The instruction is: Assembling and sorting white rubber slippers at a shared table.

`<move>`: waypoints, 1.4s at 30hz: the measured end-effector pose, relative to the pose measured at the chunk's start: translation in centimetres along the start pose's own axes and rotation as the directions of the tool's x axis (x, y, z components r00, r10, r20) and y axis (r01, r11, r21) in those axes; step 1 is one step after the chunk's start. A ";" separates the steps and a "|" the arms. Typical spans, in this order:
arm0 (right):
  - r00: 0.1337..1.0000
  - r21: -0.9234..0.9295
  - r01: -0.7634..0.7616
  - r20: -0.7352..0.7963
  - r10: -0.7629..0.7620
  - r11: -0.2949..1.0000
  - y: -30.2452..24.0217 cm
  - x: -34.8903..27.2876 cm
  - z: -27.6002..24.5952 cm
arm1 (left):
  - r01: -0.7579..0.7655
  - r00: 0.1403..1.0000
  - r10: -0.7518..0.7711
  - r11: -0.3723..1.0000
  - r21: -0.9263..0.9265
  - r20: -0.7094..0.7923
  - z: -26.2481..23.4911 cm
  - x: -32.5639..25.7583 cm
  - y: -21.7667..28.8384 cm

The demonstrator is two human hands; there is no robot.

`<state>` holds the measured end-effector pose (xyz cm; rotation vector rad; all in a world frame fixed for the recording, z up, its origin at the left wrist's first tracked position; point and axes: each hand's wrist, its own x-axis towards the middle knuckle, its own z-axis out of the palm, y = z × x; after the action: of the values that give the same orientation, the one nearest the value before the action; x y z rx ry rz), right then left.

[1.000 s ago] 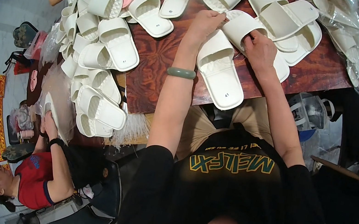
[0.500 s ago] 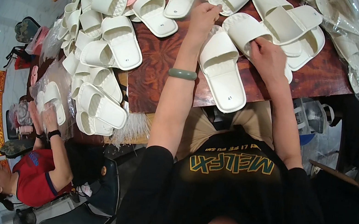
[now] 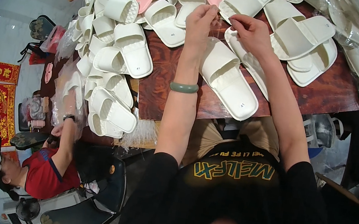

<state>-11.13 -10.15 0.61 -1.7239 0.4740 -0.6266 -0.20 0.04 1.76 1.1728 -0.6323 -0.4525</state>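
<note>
- Left hand [image 3: 200, 24]: the fingers are bent close together; I cannot tell what they hold.
- Right hand [image 3: 253, 36]: the fingers are pinched, content also unclear, over a white slipper [image 3: 249, 63].
- Nearer slipper [image 3: 229, 80] lies on the bench [image 3: 156, 97], between the forearms.

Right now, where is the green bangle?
In the head view, the green bangle circles the left forearm, below the left hand and left of the white slipper at the near edge of the wooden table.
</note>
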 end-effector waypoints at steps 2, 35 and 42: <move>0.996 0.080 0.081 -0.042 -0.078 0.994 0.8 0.4 -0.3 | 0.068 0.997 -0.064 0.986 -0.154 0.034 0.2 -0.2 0.4; 0.964 -0.144 0.197 -0.152 -0.218 0.970 1.1 0.3 -0.4 | -0.033 0.982 -0.002 0.983 0.180 0.188 1.4 -0.3 -1.3; 0.982 -0.040 0.147 -0.112 -0.151 0.988 1.0 0.3 -0.8 | -0.134 0.980 0.074 0.935 0.329 0.187 1.0 -0.1 -2.5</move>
<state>-11.44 -11.20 -0.21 -1.7704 0.4394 -0.8337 -0.95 -1.38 -0.35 1.4295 -0.9466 -0.3638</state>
